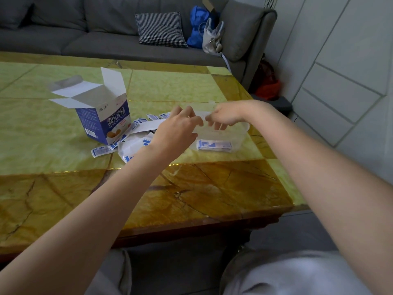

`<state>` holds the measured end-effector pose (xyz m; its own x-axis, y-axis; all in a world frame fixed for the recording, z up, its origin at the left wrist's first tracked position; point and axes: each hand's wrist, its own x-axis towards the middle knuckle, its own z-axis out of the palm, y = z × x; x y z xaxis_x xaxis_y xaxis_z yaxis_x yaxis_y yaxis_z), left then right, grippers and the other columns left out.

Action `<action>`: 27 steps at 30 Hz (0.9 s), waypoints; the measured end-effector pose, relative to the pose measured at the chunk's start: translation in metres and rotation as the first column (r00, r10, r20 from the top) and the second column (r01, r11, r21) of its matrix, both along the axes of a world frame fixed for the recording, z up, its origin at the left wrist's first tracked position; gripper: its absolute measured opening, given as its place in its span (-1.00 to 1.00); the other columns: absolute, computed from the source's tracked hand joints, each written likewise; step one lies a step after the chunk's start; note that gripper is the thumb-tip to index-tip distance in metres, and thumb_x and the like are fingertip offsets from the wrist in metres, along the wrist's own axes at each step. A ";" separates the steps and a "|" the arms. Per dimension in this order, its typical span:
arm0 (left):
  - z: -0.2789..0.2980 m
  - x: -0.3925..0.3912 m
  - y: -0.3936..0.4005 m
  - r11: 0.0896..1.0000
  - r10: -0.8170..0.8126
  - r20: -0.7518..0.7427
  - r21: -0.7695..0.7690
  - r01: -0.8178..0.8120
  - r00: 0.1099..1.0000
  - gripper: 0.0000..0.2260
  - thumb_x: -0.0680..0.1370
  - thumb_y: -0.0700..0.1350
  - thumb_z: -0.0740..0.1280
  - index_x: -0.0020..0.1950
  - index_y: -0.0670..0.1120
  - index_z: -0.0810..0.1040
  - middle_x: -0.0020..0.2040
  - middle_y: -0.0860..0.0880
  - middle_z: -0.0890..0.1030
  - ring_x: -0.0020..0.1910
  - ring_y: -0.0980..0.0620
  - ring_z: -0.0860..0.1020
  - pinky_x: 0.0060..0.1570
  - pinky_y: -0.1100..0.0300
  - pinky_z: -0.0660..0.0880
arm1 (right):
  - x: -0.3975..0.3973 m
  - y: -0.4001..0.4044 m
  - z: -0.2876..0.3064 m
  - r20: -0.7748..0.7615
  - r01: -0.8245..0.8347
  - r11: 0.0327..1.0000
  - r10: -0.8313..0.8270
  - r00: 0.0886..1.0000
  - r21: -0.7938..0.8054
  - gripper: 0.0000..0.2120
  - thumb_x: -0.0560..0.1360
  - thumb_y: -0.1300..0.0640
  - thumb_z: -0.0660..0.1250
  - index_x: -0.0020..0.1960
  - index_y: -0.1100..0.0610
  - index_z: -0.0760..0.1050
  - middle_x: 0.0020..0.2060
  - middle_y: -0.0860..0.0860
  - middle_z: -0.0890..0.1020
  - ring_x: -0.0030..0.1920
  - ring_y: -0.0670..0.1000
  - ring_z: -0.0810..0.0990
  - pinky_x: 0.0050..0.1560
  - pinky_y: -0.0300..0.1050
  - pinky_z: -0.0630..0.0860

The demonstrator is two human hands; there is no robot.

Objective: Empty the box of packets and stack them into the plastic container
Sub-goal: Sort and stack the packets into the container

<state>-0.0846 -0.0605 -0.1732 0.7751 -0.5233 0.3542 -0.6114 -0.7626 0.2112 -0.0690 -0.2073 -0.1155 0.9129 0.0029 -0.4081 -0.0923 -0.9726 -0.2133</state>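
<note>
Here your left hand [177, 129] and right hand [226, 116] meet above the plastic container [240, 139], fingers curled; what they grip, you cannot tell. Stacked packets [213, 145] lie below them.

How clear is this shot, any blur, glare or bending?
Head view: the hands, left and right, are slightly motion-blurred over the clear plastic container; the glossy green-and-amber stone table shows soft sheen and a bright glint line; wide-angle distortion bows the table edges; lighting is dim and even.
</note>
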 end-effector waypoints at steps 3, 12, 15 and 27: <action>0.007 -0.005 0.011 1.000 -0.003 0.032 -0.031 0.004 0.999 -0.67 0.52 -0.19 0.29 0.28 -0.09 0.46 0.23 -0.08 0.44 0.22 -0.09 0.34 0.15 0.04 0.42 | -0.013 0.013 0.014 0.298 -0.081 0.995 0.058 0.953 0.063 -0.68 0.61 0.07 0.10 0.13 0.22 0.55 0.02 0.10 0.64 0.03 0.07 0.60 0.08 -0.10 0.46; 0.006 -0.022 0.094 0.951 0.307 -0.182 0.091 -0.295 0.934 -0.74 0.50 -0.09 0.33 0.18 -0.09 0.50 0.14 -0.09 0.55 0.08 -0.11 0.54 0.02 0.04 0.48 | -0.056 0.082 -0.029 0.386 -0.347 0.919 0.256 0.886 0.187 -0.70 0.56 0.27 0.14 0.19 0.14 0.55 -0.05 0.04 0.57 -0.18 -0.02 0.52 -0.28 -0.38 0.35; -0.004 -0.025 0.106 0.934 0.349 -0.293 0.185 -0.306 0.890 -0.53 0.44 0.03 0.39 0.29 -0.08 0.39 0.25 -0.09 0.47 0.18 -0.11 0.49 0.10 0.04 0.44 | -0.055 0.091 -0.059 0.351 -0.383 0.911 0.312 0.883 0.154 -0.57 0.55 0.28 0.14 0.40 0.10 0.31 0.31 0.07 0.40 0.29 0.07 0.38 0.23 -0.16 0.33; -0.009 -0.015 0.098 0.973 0.225 -0.452 0.144 -0.178 0.863 -0.53 0.40 -0.05 0.45 0.24 -0.08 0.37 0.07 -0.06 0.59 -0.03 0.00 0.48 0.00 0.16 0.41 | -0.047 0.091 -0.087 0.483 -0.257 0.929 0.103 0.869 0.265 -0.83 0.46 0.15 0.37 -0.03 0.05 0.40 -0.16 -0.05 0.47 -0.18 -0.03 0.47 -0.16 -0.09 0.43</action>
<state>-0.0995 0.0376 -0.1823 0.9294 -0.3509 -0.1143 -0.2924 -0.8891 0.3523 -0.1157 -0.1160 -0.2025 0.9652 0.2413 0.1012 0.2598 -0.8379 -0.4801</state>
